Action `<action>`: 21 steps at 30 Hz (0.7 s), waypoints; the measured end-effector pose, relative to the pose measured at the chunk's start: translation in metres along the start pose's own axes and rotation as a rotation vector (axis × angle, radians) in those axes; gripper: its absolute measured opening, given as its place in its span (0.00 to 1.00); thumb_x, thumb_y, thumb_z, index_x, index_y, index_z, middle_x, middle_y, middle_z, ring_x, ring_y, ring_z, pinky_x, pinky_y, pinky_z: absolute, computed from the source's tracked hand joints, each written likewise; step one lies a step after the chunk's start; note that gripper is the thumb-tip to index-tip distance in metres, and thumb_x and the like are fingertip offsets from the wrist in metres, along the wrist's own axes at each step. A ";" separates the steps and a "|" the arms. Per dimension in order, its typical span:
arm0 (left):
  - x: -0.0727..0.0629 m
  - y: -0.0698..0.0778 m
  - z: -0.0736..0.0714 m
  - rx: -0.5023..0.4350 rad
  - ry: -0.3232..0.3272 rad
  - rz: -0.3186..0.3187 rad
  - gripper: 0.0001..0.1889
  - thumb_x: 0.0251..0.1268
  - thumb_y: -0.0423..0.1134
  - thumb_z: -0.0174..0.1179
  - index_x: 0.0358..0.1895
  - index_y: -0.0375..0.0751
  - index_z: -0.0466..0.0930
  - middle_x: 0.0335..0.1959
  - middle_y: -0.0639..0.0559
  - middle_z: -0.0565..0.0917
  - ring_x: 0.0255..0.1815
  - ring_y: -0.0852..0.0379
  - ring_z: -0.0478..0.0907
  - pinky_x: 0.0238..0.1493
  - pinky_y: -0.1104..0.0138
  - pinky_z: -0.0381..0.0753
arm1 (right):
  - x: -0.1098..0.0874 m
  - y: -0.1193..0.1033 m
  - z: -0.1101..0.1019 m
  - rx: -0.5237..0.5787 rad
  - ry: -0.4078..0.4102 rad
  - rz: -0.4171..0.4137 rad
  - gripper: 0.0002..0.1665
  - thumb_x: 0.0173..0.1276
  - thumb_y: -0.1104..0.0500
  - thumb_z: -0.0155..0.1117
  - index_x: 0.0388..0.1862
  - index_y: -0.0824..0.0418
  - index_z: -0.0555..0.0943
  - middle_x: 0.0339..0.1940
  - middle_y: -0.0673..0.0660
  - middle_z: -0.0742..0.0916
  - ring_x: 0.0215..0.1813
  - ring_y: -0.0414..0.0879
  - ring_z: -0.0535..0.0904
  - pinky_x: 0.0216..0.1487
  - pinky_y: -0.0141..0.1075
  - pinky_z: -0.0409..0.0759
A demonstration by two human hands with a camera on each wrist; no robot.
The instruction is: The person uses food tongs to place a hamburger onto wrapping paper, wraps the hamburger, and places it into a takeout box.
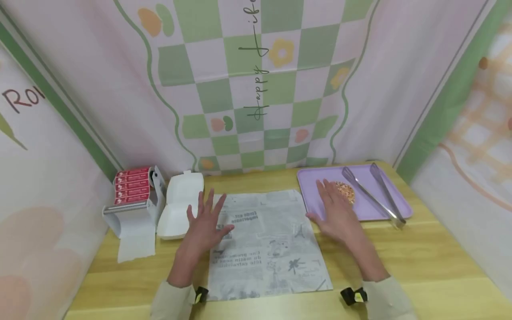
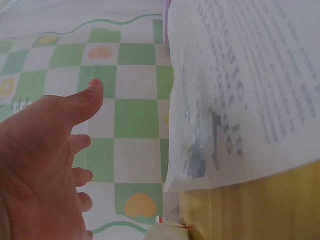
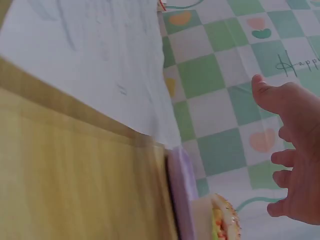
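A sheet of newsprint-patterned paper lies flat on the wooden table between both hands. My left hand is over the sheet's left edge, fingers spread and holding nothing. On the other side, my right hand hovers with straight fingers over the left part of a lilac tray. Partly hidden behind that hand is a round filled bun with a speckled top; its filling shows in the right wrist view. Metal tongs lie spread on the tray, their joined end over its front edge.
An open white clamshell box stands left of the paper. Beside it is a dispenser with a red printed roll and a white strip hanging onto the table. A checkered curtain rises behind the table's back edge.
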State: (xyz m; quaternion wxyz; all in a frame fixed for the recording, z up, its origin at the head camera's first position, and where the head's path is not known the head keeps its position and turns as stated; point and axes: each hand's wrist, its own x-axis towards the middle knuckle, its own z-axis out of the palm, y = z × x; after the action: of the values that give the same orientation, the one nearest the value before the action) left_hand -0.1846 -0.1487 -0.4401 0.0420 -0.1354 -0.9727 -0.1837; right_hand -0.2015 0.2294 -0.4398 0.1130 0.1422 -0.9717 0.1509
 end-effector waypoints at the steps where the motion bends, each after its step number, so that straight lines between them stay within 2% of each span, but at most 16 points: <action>1: 0.000 0.001 0.000 -0.002 -0.006 0.003 0.47 0.65 0.58 0.63 0.81 0.52 0.47 0.83 0.40 0.37 0.82 0.36 0.26 0.71 0.27 0.36 | 0.000 0.003 -0.004 0.034 0.005 0.010 0.56 0.70 0.42 0.62 0.82 0.61 0.42 0.80 0.71 0.55 0.79 0.71 0.49 0.73 0.69 0.54; 5: 0.001 0.004 -0.001 -0.045 -0.023 0.023 0.44 0.69 0.55 0.61 0.81 0.49 0.47 0.83 0.39 0.41 0.82 0.35 0.31 0.72 0.28 0.39 | 0.000 0.024 -0.028 0.156 0.024 0.038 0.50 0.75 0.46 0.58 0.82 0.63 0.43 0.80 0.72 0.56 0.76 0.74 0.54 0.71 0.69 0.56; 7: 0.001 0.007 -0.002 -0.089 -0.034 0.049 0.42 0.70 0.53 0.60 0.81 0.47 0.49 0.82 0.37 0.45 0.82 0.35 0.37 0.73 0.30 0.44 | 0.000 0.039 -0.041 0.189 0.051 0.047 0.46 0.75 0.49 0.57 0.81 0.66 0.48 0.77 0.74 0.60 0.74 0.76 0.58 0.70 0.70 0.58; 10: 0.001 0.012 -0.002 -0.178 -0.062 0.096 0.40 0.72 0.51 0.59 0.80 0.44 0.51 0.81 0.36 0.51 0.81 0.37 0.49 0.74 0.37 0.56 | -0.003 0.067 -0.059 0.176 0.088 0.062 0.41 0.76 0.53 0.56 0.78 0.70 0.54 0.72 0.79 0.66 0.67 0.79 0.64 0.66 0.72 0.62; 12: 0.002 0.018 -0.003 -0.227 -0.075 0.121 0.38 0.73 0.50 0.58 0.79 0.41 0.53 0.80 0.37 0.56 0.79 0.39 0.56 0.74 0.42 0.62 | -0.003 0.089 -0.069 0.180 0.096 0.094 0.39 0.76 0.54 0.56 0.77 0.71 0.56 0.69 0.80 0.69 0.64 0.80 0.67 0.63 0.72 0.64; 14: 0.004 0.025 -0.004 -0.267 -0.092 0.133 0.37 0.74 0.51 0.56 0.78 0.41 0.55 0.78 0.39 0.60 0.78 0.41 0.60 0.74 0.47 0.65 | -0.002 0.116 -0.075 0.190 0.110 0.123 0.36 0.76 0.55 0.54 0.75 0.72 0.58 0.66 0.81 0.71 0.60 0.81 0.70 0.59 0.71 0.68; 18: 0.008 0.043 -0.002 -0.310 -0.112 0.156 0.33 0.75 0.51 0.54 0.77 0.41 0.59 0.76 0.41 0.66 0.76 0.43 0.64 0.74 0.49 0.65 | 0.002 0.173 -0.077 0.207 0.133 0.169 0.31 0.76 0.58 0.54 0.70 0.76 0.64 0.61 0.82 0.75 0.53 0.80 0.77 0.55 0.67 0.73; 21: 0.012 0.059 0.004 -0.335 -0.129 0.189 0.31 0.76 0.50 0.53 0.75 0.40 0.62 0.73 0.41 0.69 0.75 0.43 0.66 0.74 0.49 0.67 | 0.001 0.210 -0.073 0.200 0.118 0.211 0.29 0.76 0.58 0.53 0.66 0.78 0.68 0.58 0.81 0.78 0.53 0.78 0.78 0.56 0.67 0.72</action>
State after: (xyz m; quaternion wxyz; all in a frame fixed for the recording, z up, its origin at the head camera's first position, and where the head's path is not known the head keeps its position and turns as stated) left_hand -0.1796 -0.0920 -0.4216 -0.0263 -0.2427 -0.9122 -0.3290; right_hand -0.2547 0.4445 -0.4269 0.1388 0.0405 -0.9531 0.2659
